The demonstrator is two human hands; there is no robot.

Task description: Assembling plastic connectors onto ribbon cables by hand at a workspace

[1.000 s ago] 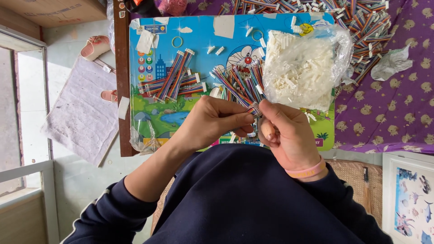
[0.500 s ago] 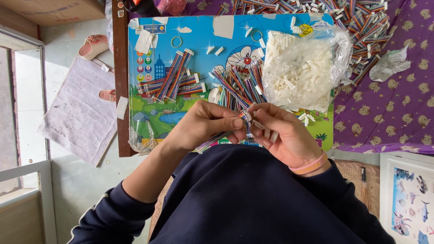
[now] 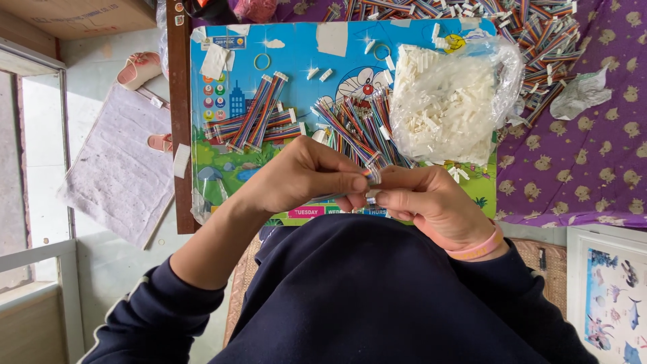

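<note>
Head view, looking down. The left hand (image 3: 303,176) and right hand (image 3: 431,205) meet just on the near side of the cartoon play board (image 3: 296,57), fingers of both pinched shut on one ribbon-wire piece (image 3: 367,180). The piece lies between the two sets of fingertips, its long axis roughly across the body; whether a white connector sits on its end cannot be told. Neither hand is clearer the nearer. Just beyond the hands, on the board, lie a loose wire heap (image 3: 357,128), a wire bundle (image 3: 259,118) and a clear bag of white connectors (image 3: 448,101). The board's near edge runs beneath the hands, toward the lap.
</note>
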